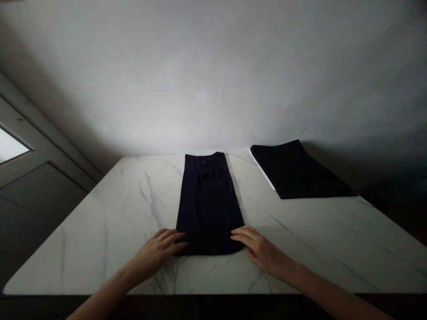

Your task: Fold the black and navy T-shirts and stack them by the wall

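Note:
A dark navy piece of folded clothing [211, 204] lies lengthwise on the marble-patterned table, its wider end towards me. Some wrinkles and a gathered ridge show near its far end; its exact kind cannot be made out. My left hand [163, 246] rests at its near left corner, with fingers stretched out flat over the cloth. At the near right side, my right hand [258, 246] touches the edge, fingertips extended on top of the fabric and the lower fingers partly hidden. Neither hand visibly lifts the cloth.
A black, flat folded item [300, 171] with a white edge lies at the back right of the table [116, 231]. Behind the table stands a pale wall [207, 80]. A panelled door [40, 173] is on the left.

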`<move>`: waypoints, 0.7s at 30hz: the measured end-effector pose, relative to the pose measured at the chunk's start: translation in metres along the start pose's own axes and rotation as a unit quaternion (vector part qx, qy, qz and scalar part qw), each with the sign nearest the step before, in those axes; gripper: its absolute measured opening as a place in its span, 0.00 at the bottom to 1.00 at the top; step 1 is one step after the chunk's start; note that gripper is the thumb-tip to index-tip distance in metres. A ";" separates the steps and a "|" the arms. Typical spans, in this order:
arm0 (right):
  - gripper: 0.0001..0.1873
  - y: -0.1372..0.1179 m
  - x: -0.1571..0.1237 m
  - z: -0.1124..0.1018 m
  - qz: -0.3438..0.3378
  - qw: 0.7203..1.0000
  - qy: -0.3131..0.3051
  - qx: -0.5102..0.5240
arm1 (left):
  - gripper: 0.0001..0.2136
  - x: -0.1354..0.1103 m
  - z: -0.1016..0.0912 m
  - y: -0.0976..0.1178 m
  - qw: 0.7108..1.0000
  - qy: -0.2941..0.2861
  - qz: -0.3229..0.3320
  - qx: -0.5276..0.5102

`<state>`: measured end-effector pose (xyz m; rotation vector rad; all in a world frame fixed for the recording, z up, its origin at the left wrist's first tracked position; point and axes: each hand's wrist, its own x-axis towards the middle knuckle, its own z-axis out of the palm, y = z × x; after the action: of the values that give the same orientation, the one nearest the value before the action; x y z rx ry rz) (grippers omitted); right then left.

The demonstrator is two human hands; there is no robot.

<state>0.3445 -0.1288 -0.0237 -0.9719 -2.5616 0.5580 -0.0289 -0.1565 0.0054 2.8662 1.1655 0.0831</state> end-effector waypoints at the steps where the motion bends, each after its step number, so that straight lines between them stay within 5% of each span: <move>1: 0.38 0.003 0.001 -0.001 -0.001 1.000 -0.003 0.014 | 0.27 0.004 0.002 -0.006 1.000 0.009 0.018 0.010; 6: 0.33 0.026 0.007 -0.010 -0.045 0.998 0.008 0.038 | 0.19 0.024 0.009 -0.025 0.992 0.068 0.105 0.027; 13: 0.28 0.045 0.008 -0.011 -0.121 0.993 0.009 -0.006 | 0.18 0.029 0.010 -0.028 0.986 0.087 0.105 -0.098; 21: 0.29 0.036 -0.009 -0.036 -0.083 0.992 -0.086 0.047 | 0.19 0.017 -0.005 -0.010 0.977 0.053 0.133 -0.157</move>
<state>0.3867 -0.1019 -0.0115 -0.6976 -2.7064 0.7342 -0.0239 -0.1374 0.0102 2.7377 0.6962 0.3953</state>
